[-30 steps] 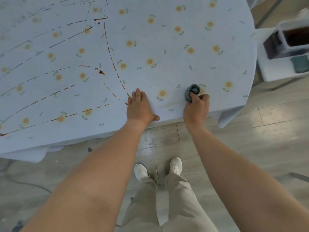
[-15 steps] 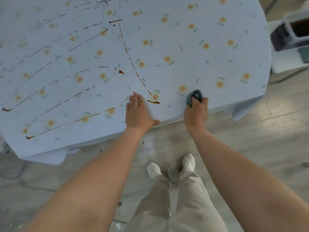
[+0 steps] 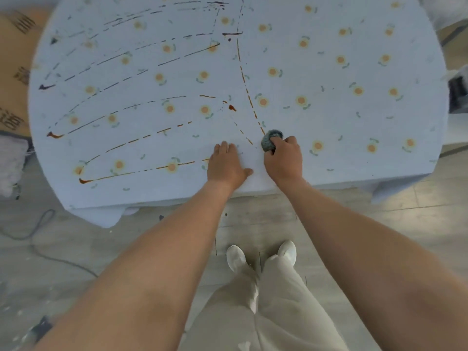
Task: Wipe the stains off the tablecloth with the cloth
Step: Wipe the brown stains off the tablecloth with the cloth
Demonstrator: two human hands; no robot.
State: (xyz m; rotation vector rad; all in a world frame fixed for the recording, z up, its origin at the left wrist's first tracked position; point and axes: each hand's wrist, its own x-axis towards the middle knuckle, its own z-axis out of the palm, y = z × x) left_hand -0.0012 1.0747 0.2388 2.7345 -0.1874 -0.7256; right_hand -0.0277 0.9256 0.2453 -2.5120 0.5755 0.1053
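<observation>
The right hand (image 3: pixel 283 158) grips a balled cloth (image 3: pixel 270 140) (grey-blue), pressing it on the tablecloth (image 3: pixel 342 117) near the table's front edge, at the end of a brown stain line (image 3: pixel 249 97). The left hand (image 3: pixel 226 165) lies flat beside it, fingers straight.

The tablecloth (image 3: pixel 329 110) is a matt, pale blue fabric printed with small orange flowers, smooth and flat where it lies. The stains (image 3: pixel 243 72) look like thin, wet, slightly glossy brown streaks across it. The cloth (image 3: pixel 269 141) is a bunched grey-green wad with a rough, fuzzy, knitted look. The floor (image 3: pixel 405 224) looks like pale grey wood-grain planks, matt. The trousers (image 3: pixel 278 312) are plain beige fabric; the shoes (image 3: pixel 235 257) are white and smooth.
</observation>
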